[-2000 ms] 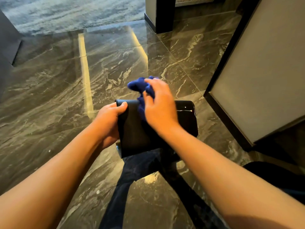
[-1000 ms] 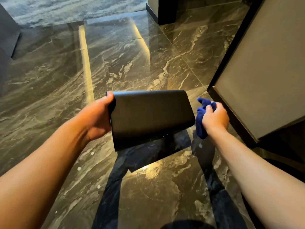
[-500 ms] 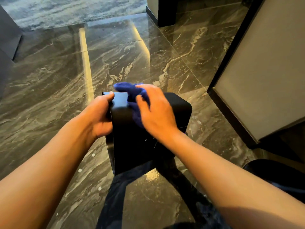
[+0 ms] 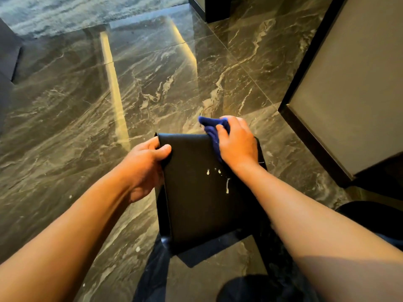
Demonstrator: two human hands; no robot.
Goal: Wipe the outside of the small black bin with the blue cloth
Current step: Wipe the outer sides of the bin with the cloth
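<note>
The small black bin (image 4: 196, 192) is held tilted above the floor, one flat side facing me, with a few pale drips on that side. My left hand (image 4: 144, 168) grips its upper left edge, thumb on the near face. At the top right corner my right hand (image 4: 236, 144) presses the bunched blue cloth (image 4: 212, 129) onto the bin. Part of the cloth sticks out past my fingers, the rest is hidden under my palm.
Glossy dark marble floor (image 4: 109, 105) lies all around. A beige panel with a black frame (image 4: 349, 94) stands close on the right. A dark pillar base (image 4: 216, 7) is at the far top. Something dark and round (image 4: 375, 216) sits at the lower right.
The bin has turned so a longer face points at me. My right hand with the cloth slid from the top middle to the top right corner. Pale drips now show.
</note>
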